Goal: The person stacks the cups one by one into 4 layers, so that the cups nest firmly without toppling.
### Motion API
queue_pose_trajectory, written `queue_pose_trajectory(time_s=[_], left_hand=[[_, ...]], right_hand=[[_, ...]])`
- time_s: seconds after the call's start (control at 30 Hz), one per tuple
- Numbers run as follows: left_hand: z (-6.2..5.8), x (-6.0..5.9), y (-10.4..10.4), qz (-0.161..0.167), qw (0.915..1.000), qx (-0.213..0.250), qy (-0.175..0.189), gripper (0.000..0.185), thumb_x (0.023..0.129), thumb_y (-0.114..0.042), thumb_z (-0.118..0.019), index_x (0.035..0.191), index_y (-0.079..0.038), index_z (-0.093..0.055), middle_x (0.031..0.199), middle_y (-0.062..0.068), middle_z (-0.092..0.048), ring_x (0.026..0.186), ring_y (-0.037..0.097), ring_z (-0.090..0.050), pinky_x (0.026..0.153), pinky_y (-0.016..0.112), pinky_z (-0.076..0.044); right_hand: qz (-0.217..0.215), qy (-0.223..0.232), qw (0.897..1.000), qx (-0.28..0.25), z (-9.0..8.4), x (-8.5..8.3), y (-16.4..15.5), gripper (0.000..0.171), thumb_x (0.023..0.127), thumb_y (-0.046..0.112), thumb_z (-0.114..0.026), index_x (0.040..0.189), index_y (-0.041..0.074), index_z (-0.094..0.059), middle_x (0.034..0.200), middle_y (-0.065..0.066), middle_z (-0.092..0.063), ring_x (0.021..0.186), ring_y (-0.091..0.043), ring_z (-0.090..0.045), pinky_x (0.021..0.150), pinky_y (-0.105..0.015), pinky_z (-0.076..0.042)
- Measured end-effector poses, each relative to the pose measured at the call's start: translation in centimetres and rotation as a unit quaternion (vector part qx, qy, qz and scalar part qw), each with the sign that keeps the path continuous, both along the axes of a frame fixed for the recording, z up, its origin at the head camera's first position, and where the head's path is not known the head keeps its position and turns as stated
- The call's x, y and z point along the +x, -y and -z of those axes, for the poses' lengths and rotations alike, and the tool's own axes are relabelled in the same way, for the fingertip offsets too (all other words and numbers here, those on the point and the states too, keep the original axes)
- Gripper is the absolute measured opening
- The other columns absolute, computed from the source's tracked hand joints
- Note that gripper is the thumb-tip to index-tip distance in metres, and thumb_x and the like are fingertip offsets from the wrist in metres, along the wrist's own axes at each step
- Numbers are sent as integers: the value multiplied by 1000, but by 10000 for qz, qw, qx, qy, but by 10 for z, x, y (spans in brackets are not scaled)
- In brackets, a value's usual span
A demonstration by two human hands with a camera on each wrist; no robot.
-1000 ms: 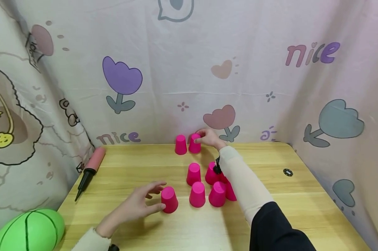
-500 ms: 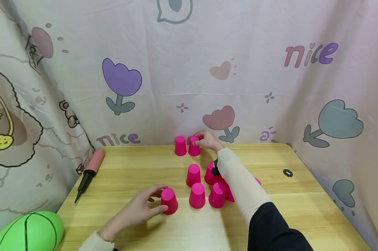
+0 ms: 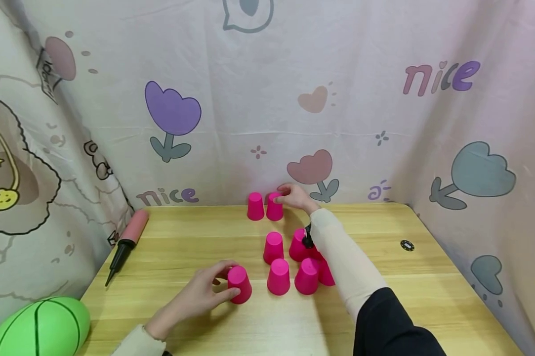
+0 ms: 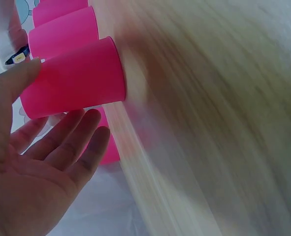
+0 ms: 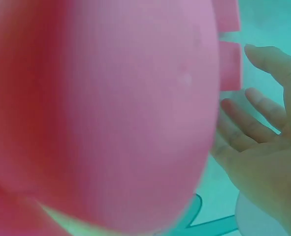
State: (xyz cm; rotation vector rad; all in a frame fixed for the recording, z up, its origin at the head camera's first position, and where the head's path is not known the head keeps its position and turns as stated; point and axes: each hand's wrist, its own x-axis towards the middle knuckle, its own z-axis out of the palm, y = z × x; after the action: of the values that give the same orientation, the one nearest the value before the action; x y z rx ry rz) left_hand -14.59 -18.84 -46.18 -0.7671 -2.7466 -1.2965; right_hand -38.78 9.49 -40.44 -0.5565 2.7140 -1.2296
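Note:
Several pink cups stand upside down on the wooden table (image 3: 383,296). My left hand (image 3: 205,294) holds the nearest left cup (image 3: 239,284), thumb on its near side and fingers round the far side. In the left wrist view the same cup (image 4: 74,78) lies between the thumb and fingers (image 4: 71,140). My right hand (image 3: 294,197) reaches to the back and touches the top of the right cup (image 3: 274,207) of a rear pair. In the right wrist view its fingers (image 5: 258,103) are straight and spread.
The other rear cup (image 3: 256,206) stands beside the touched one. A cluster of cups (image 3: 279,277) sits mid-table under my right forearm. A red and black pump (image 3: 127,240) lies at the left, a green ball (image 3: 38,326) at the lower left. Cloth walls surround the table.
My left hand's fingers have closed in from spread beside the near cup to holding it. The right hand has stayed on the rear cup.

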Motion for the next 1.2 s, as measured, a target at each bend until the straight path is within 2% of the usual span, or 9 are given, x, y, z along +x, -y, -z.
queue_pose_trajectory(time_s=[0.23, 0.37, 0.47, 0.7, 0.8, 1.0, 1.2], left_hand=[[0, -1, -2, -28, 9999, -42, 143, 48, 88, -40, -75, 130, -29, -55, 114, -16, -66, 99, 8, -64, 81, 34, -57], [-5, -5, -4, -49, 9997, -107, 236, 47, 88, -41, -74, 129, -28, -55, 114, -16, -65, 100, 8, -63, 83, 35, -56], [-10, -10, -4, -110, 9997, -133, 149, 47, 89, -41, -74, 129, -25, -55, 114, -14, -66, 100, 10, -63, 83, 36, -56], [-15, -24, 1, -290, 9993, -194, -164, 48, 88, -39, -75, 128, -21, -56, 112, -10, -68, 99, 13, -65, 80, 35, -56], [-16, -29, 4, -434, 9989, -176, -92, 49, 87, -37, -77, 127, -20, -56, 112, -8, -68, 100, 14, -64, 81, 36, -56], [-20, -54, 10, -788, 9969, -32, 72, 50, 86, -32, -78, 128, -16, -55, 115, 2, -68, 102, 21, -64, 86, 44, -56], [-23, -87, 17, -1143, 9933, 54, 181, 54, 90, -31, -75, 133, -11, -51, 124, 14, -65, 107, 30, -64, 86, 43, -58]], right_hand=[[-124, -121, 9998, 24, -13, 5, -14, 51, 90, 25, -71, 134, 2, -59, 132, -18, -61, 119, -31, -59, 100, -43, -50], [-220, -340, 9992, -33, -27, 13, -28, 50, 89, 22, -72, 132, 0, -60, 130, -21, -62, 118, -34, -60, 99, -45, -50], [-289, -521, 9982, 40, -37, 20, -37, 48, 89, 22, -74, 131, 3, -61, 129, -21, -63, 116, -33, -62, 98, -45, -51], [-421, -737, 9961, 258, -47, 50, -59, 49, 88, 24, -75, 132, 6, -61, 127, -13, -65, 115, -30, -63, 97, -44, -52], [-451, -750, 9955, 371, -47, 70, -67, 50, 88, 27, -74, 132, 7, -61, 127, -11, -65, 114, -29, -63, 95, -44, -54], [-597, -856, 9941, 303, -51, 104, -89, 50, 89, 27, -73, 134, 7, -60, 130, -14, -63, 116, -31, -61, 97, -48, -53], [-207, -839, 9961, 149, -44, 142, -118, 51, 90, 32, -73, 135, 12, -60, 132, -8, -63, 119, -29, -59, 99, -51, -51]])
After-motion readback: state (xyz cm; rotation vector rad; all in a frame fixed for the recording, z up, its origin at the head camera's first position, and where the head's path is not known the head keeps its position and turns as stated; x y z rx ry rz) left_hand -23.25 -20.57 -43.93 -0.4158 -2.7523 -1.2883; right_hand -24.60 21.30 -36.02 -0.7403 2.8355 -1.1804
